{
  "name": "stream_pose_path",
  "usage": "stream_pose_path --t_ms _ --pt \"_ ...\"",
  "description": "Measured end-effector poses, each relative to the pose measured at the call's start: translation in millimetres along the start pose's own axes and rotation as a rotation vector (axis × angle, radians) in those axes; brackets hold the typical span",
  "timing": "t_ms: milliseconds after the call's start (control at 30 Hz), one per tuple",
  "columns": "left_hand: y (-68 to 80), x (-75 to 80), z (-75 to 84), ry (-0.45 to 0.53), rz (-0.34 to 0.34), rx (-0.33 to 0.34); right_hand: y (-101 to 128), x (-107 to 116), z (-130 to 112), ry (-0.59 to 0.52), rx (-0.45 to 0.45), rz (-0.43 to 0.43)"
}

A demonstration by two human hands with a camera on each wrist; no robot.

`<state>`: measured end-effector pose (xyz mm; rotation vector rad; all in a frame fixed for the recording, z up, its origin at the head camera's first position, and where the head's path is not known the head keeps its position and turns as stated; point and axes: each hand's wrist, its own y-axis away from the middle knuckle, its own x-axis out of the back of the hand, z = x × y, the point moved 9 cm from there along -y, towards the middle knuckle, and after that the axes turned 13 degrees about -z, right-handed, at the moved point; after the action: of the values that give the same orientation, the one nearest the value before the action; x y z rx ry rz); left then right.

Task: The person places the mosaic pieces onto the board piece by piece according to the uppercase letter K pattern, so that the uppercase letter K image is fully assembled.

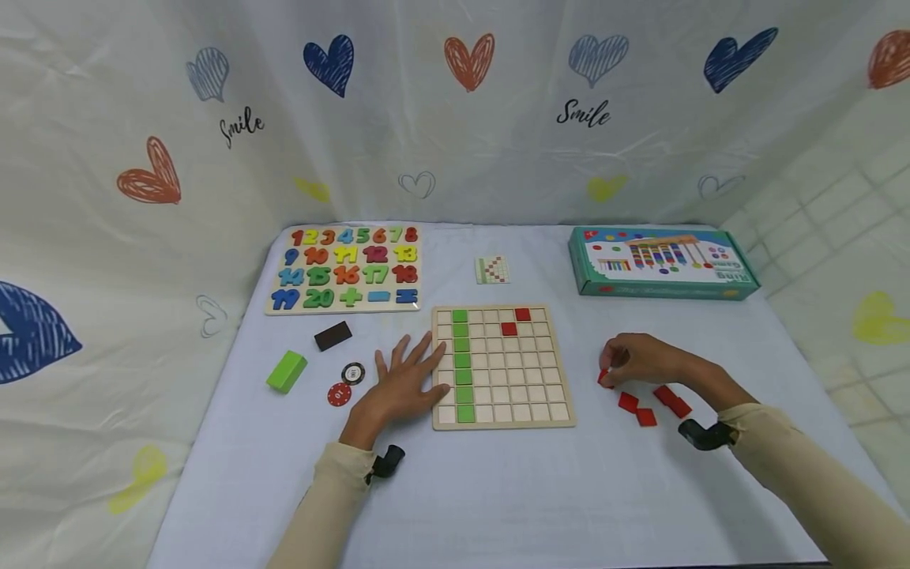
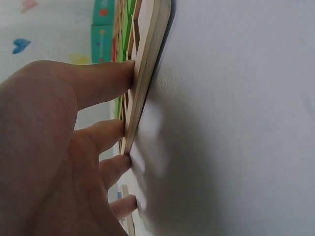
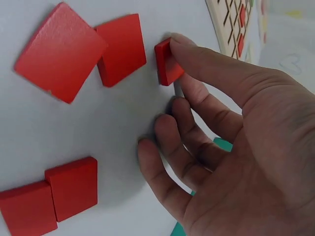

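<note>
The square pale wooden grid board (image 1: 513,378) lies between the left hand (image 1: 400,389) and the right hand (image 1: 643,357); the left, touching its edge, is nearer, fingers spread; the right, well apart, pinches a thin square red tile (image 3: 170,69).

Over my feed, the grid board (image 1: 514,393) lay mid-worktop (image 1: 512,498), the number board (image 1: 341,310) behind it to the left, a card (image 1: 492,269) straight behind and a box (image 1: 664,262) behind right. Loose tiles (image 1: 628,401) lay to its right, two chips (image 1: 340,394) to its left, a block (image 1: 287,371) farther left.
</note>
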<state>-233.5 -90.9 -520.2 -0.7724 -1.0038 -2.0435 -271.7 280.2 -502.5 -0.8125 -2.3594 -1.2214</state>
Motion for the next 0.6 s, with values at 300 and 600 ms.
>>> stream_pose_path --t_ms 300,600 --pt "-1.6 0.9 -0.1 0.014 -0.004 -0.015 -4 0 -1 0.011 0.019 -0.032" --pt "-1.3 -0.5 -1.6 0.007 -0.009 -0.006 -5 11 -16 0.022 0.093 -0.022"
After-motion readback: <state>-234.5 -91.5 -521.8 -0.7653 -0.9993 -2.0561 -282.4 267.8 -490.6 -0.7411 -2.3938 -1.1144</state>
